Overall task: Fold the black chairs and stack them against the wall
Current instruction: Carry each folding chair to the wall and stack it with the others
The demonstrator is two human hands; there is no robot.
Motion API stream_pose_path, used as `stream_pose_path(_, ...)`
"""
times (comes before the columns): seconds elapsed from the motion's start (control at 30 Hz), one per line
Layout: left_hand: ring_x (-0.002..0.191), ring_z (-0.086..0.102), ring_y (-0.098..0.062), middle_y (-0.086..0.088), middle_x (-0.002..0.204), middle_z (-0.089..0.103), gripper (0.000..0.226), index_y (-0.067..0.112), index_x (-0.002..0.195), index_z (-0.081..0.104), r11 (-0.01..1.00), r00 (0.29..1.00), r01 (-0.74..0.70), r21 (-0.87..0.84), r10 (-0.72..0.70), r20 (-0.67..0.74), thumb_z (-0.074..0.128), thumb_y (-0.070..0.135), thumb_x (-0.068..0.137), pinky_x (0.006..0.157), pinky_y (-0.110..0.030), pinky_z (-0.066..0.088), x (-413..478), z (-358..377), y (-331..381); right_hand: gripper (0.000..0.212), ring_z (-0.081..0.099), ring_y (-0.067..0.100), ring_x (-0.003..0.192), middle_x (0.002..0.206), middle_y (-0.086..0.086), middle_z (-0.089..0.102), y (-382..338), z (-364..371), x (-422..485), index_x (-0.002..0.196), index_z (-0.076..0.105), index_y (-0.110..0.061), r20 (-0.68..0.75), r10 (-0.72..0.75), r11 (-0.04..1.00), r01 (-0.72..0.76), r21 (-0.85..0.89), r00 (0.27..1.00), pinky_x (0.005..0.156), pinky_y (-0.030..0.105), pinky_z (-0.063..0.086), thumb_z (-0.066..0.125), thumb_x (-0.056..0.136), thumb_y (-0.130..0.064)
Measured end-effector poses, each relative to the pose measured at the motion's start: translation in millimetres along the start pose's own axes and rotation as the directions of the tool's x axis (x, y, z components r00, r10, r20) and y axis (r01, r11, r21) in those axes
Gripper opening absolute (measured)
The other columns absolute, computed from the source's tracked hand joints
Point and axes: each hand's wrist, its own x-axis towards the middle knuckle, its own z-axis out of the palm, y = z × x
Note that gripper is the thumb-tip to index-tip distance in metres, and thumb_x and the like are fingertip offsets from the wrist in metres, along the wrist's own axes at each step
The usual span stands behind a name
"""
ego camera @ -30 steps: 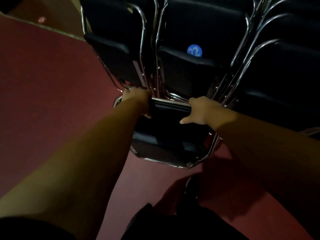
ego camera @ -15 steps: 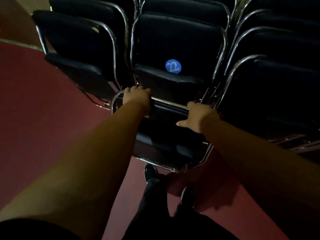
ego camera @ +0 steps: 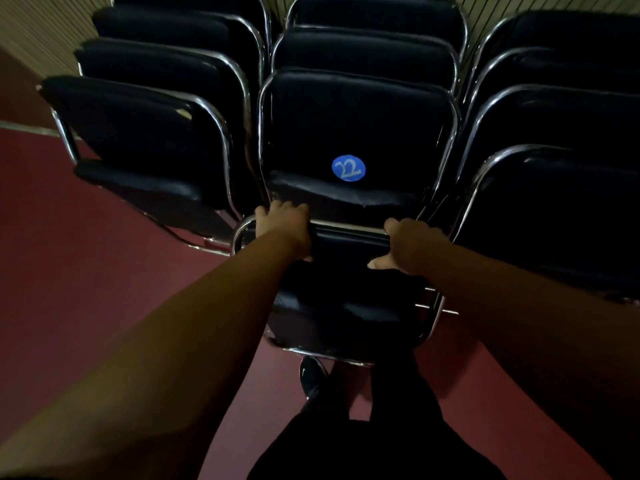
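Grip: left hand (ego camera: 284,225), right hand (ego camera: 410,245) curled over chair (ego camera: 346,306) rim | stack (ego camera: 353,126) just ahead | red floor (ego camera: 86,254) left

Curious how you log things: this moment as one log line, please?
left hand: grips folded black chair | right hand: grips same chair | place: before middle chair stack
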Motion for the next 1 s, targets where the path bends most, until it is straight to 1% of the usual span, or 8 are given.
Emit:
stream_pose_path(0.1,0.134,0.049,-0.027,-0.003,0.136,0.061,0.088,0.028,0.132,0.059,0.997,0.997,0.072,0.005,-0.072,0.038,0.097,0.052,0.057,0.109,-0.050,0.034,20,-13,-3,0.109,0.059,0.034,0.125,0.149,0.015,0.051,2,-17,19,0.156,0.036,-0.016,0.043,-0.045,0.999,0.044,0.029,0.998,0.098,0.049,0.056,0.078,0.074,-0.075)
stream_pose_path(0.17,0.132,0.050,-0.026,-0.002,0.134,0.063,0.088,0.029,0.134,0.060,0.994,0.993,0.112,0.001,-0.112,0.036,0.097,0.051,0.056,0.108,-0.048,0.034,30,-22,-3,0.115,0.056,0.033,0.132,0.156,0.014,0.046,4,-27,30,0.160,0.033,-0.015,0.025,-0.096,0.995,0.095,0.035,0.995,0.101,0.046,0.055,0.077,0.073,-0.077)
stream_pose_path(0.23,0.131,0.051,-0.026,-0.002,0.132,0.064,0.088,0.031,0.133,0.061,0.991,0.991,0.132,-0.003,-0.132,0.028,0.098,0.051,0.055,0.106,-0.048,0.035,43,-38,0,0.114,0.057,0.033,0.131,0.155,0.013,0.049,11,-47,39,0.160,0.034,-0.015,-0.003,-0.131,0.990,0.131,0.044,0.991,0.099,0.045,0.056,0.077,0.075,-0.076)
stream_pose_path(0.37,0.129,0.054,-0.029,-0.003,0.129,0.065,0.087,0.026,0.125,0.062,0.991,0.987,0.134,-0.026,-0.136,-0.088,0.098,0.056,0.051,0.105,-0.049,0.037,74,-87,4,0.092,0.064,0.030,0.112,0.131,0.008,0.062,28,-92,60,0.142,0.050,-0.022,-0.205,-0.137,0.990,0.142,0.011,0.969,0.091,0.046,0.056,0.072,0.074,-0.080)
stream_pose_path(0.47,0.130,0.054,-0.030,-0.005,0.132,0.063,0.088,0.020,0.126,0.061,0.993,0.973,0.115,-0.037,-0.120,-0.196,0.098,0.053,0.053,0.106,-0.051,0.038,104,-120,13,0.091,0.061,0.034,0.119,0.133,0.008,0.059,40,-125,81,0.139,0.049,-0.022,-0.330,-0.132,0.991,0.122,-0.050,0.935,0.096,0.050,0.050,0.067,0.075,-0.084)
stream_pose_path(0.57,0.134,0.049,-0.032,-0.008,0.136,0.059,0.095,0.015,0.133,0.056,0.994,0.964,0.109,-0.033,-0.113,-0.242,0.098,0.053,0.057,0.111,-0.055,0.036,136,-136,24,0.090,0.062,0.035,0.118,0.131,0.009,0.060,52,-143,102,0.136,0.049,-0.018,-0.393,-0.120,0.993,0.104,-0.062,0.912,0.094,0.049,0.049,0.066,0.076,-0.084)
stream_pose_path(0.77,0.136,0.043,-0.033,-0.009,0.139,0.053,0.099,0.012,0.137,0.049,0.997,0.967,0.077,0.003,-0.074,-0.244,0.095,0.056,0.061,0.113,-0.057,0.034,148,-130,21,0.087,0.063,0.034,0.109,0.125,0.010,0.062,58,-145,113,0.134,0.051,-0.016,-0.387,-0.177,0.984,0.168,-0.057,0.905,0.084,0.044,0.052,0.068,0.078,-0.080)
stream_pose_path(1.0,0.134,0.046,-0.037,-0.013,0.136,0.054,0.089,0.012,0.133,0.051,0.996,0.959,0.042,-0.079,-0.062,-0.277,0.092,0.050,0.064,0.118,-0.052,0.031,127,-115,16,0.087,0.060,0.034,0.115,0.128,0.008,0.060,54,-133,97,0.133,0.050,-0.017,-0.371,-0.187,0.982,0.163,-0.094,0.910,0.090,0.048,0.047,0.064,0.077,-0.083)
